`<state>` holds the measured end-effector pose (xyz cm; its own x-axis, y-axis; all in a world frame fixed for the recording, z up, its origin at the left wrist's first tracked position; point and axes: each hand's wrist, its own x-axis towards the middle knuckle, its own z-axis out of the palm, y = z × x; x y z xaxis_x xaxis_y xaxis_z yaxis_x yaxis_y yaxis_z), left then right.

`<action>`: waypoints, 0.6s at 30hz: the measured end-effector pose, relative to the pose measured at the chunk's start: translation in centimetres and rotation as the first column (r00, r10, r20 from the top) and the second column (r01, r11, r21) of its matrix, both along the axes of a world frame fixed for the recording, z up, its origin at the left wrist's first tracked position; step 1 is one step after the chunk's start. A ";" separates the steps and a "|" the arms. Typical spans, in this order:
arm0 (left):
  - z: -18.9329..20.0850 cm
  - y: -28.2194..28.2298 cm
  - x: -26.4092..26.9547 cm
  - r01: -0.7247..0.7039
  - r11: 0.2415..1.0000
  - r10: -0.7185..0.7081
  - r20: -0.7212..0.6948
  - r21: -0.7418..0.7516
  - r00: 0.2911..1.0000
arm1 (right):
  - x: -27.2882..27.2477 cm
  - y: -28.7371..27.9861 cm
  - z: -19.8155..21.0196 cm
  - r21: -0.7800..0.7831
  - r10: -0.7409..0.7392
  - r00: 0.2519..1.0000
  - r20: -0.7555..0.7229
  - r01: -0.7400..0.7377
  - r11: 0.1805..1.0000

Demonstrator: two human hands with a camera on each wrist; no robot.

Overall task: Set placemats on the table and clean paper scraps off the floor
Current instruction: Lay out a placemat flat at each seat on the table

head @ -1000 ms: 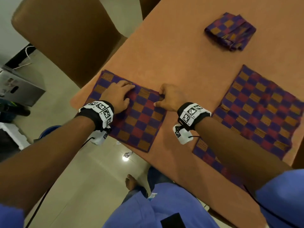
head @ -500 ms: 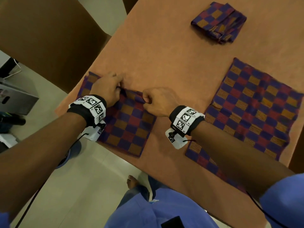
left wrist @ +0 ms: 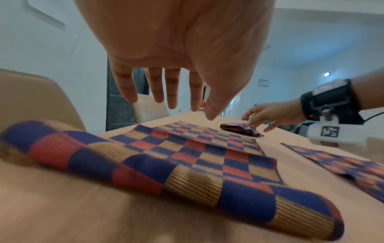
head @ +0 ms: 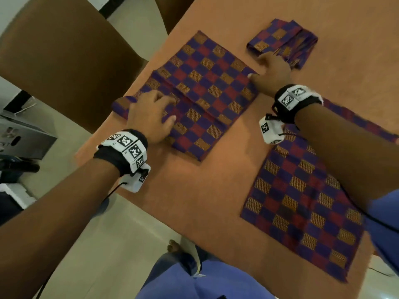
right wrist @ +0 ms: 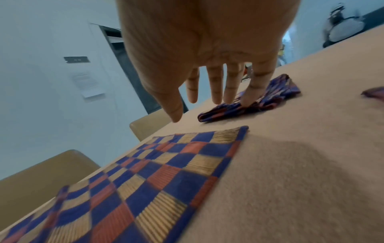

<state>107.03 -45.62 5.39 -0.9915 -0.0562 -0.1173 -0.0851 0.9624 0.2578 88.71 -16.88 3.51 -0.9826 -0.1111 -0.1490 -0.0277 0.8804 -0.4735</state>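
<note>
A checked purple, red and gold placemat (head: 200, 91) lies opened out near the table's left edge, with a fold crease across it and its left corner curled. My left hand (head: 164, 108) hovers over its near left part with straight fingers (left wrist: 172, 92), holding nothing. My right hand (head: 263, 63) reaches past the mat's far right corner, and its straight fingers (right wrist: 255, 85) touch a folded placemat (head: 285, 42) (right wrist: 270, 97). A second opened placemat (head: 302, 201) lies flat at the near right, partly under my right forearm.
The orange-brown table (head: 216, 190) has its corner near my left wrist. A brown chair (head: 64, 61) stands close by that edge, with another chair (head: 172, 9) further along. A grey box (head: 21, 137) sits on the floor at the left. My bare foot (head: 174, 247) is below the table's edge.
The half-folded placemat has been opened out away from me to full size. Both hands let go of its edge, and my right hand moved up to the folded placemat.
</note>
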 end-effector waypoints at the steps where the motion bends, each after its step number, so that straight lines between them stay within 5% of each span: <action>1: -0.7 -0.6 0.5 -0.040 0.999 0.041 0.044 -0.022 0.998 | 0.7 -0.2 0.0 0.033 0.036 0.999 -0.035 -0.035 0.999; 4: -2.0 -2.5 1.8 -0.144 0.989 0.147 0.121 -0.030 0.982 | 5.2 -1.1 -0.7 0.002 0.268 0.963 0.011 -0.268 0.963; 7: -2.7 -5.6 2.0 -0.292 0.956 0.292 0.157 -0.021 0.944 | 11.8 -2.8 -1.5 -0.112 0.361 0.926 0.114 -0.349 0.930; 12: -2.9 -9.8 1.1 -0.416 0.906 0.391 0.220 0.080 0.894 | 19.2 -5.0 -3.2 -0.108 0.290 0.932 0.218 -0.272 0.956; 14: -3.1 -10.8 0.6 -0.438 0.884 0.394 0.241 0.164 0.887 | 20.6 -6.0 -3.4 -0.279 0.220 0.938 0.270 -0.142 0.950; 18: -3.0 -11.5 0.0 -0.397 0.889 0.348 0.228 0.227 0.910 | 21.5 -7.0 -3.3 -0.601 0.179 0.911 0.371 0.089 0.794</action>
